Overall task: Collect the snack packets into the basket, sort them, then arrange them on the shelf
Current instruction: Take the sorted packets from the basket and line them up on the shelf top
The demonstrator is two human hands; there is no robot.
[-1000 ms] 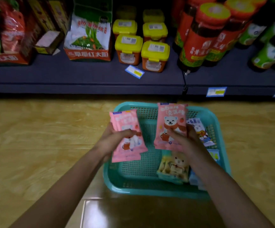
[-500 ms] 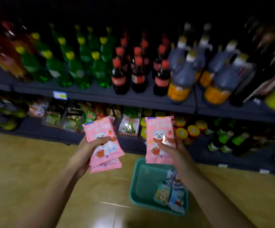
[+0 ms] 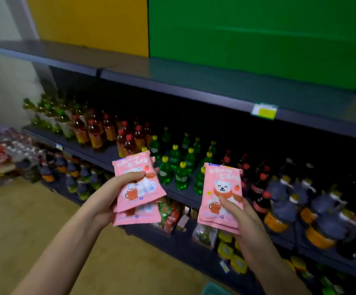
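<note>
My left hand (image 3: 107, 201) grips a small stack of pink bear-print snack packets (image 3: 137, 188), thumb across the front. My right hand (image 3: 243, 220) holds another stack of the same pink packets (image 3: 220, 188), thumb on the lower front. Both stacks are raised in front of the drinks shelves. Only a corner of the teal basket (image 3: 212, 290) shows at the bottom edge. A bare dark shelf (image 3: 194, 81) runs across above the bottles, at about head height.
Shelves below carry green bottles (image 3: 181, 167), red-capped bottles (image 3: 126, 141) and dark sauce bottles (image 3: 321, 209). A price tag (image 3: 264, 111) hangs on the upper shelf edge. Yellow and green panels back the top shelf. Wooden floor (image 3: 24, 231) lies to the left.
The view has tilted up from the basket on the floor to the upper shelves. Both hands have lifted the pink packets away from the basket, which has dropped almost out of view.
</note>
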